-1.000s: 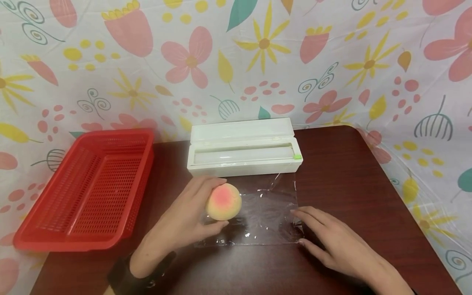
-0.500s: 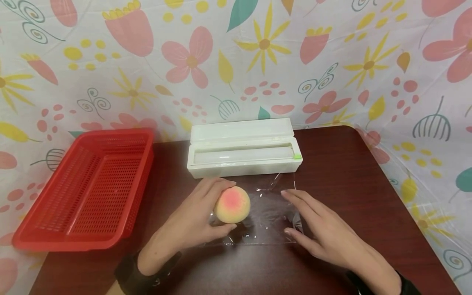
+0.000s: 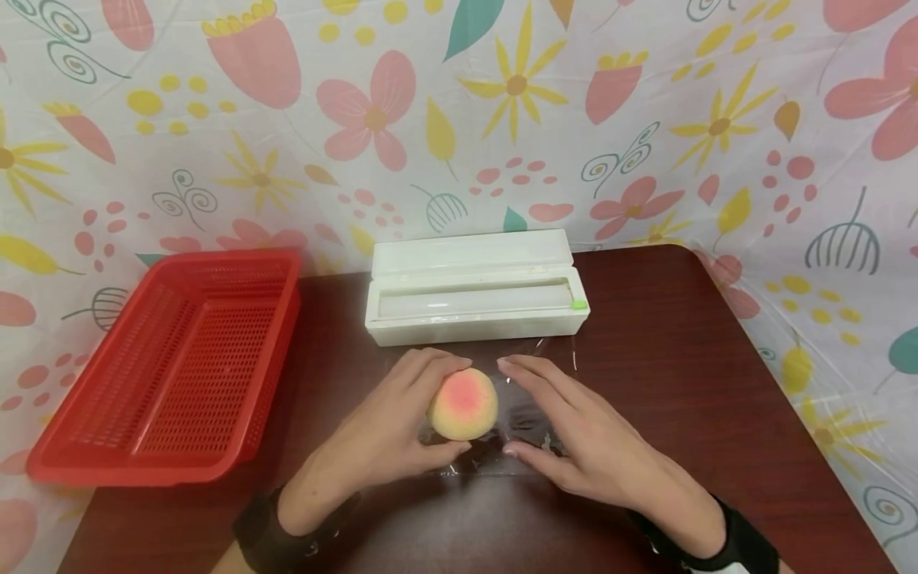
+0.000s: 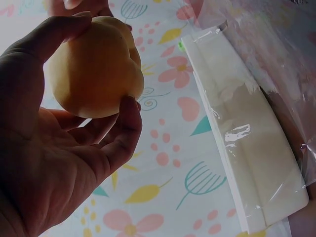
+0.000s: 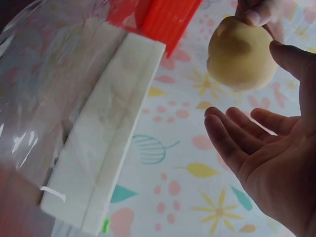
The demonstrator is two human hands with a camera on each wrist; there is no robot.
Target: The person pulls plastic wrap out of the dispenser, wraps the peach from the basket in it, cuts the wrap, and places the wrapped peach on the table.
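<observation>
A round yellow peach (image 3: 464, 404) with a pink blush sits in the grip of my left hand (image 3: 376, 434). In the left wrist view, the thumb and fingers curl round the peach (image 4: 94, 66); its lower side shows rounded lobes. My right hand (image 3: 591, 438) is just to the right of it, fingers extended and thumb apart. A gap separates the right hand (image 5: 274, 158) from the peach in the right wrist view. Beneath both hands spreads a sheet of clear cling film (image 3: 522, 410), largely covered by them. The film runs back to a white cling film box (image 3: 476, 327) with its lid raised.
On the left stands a red perforated plastic basket (image 3: 136, 477). The dark brown table (image 3: 667, 335) ends at a rounded far right corner. A flower-patterned cloth (image 3: 459, 151) hangs behind it. A small green piece (image 3: 578, 304) sits at the box's right end.
My left hand has carried the peach slightly right and toward me. The right hand has moved left from the film's right edge, close to the peach.
</observation>
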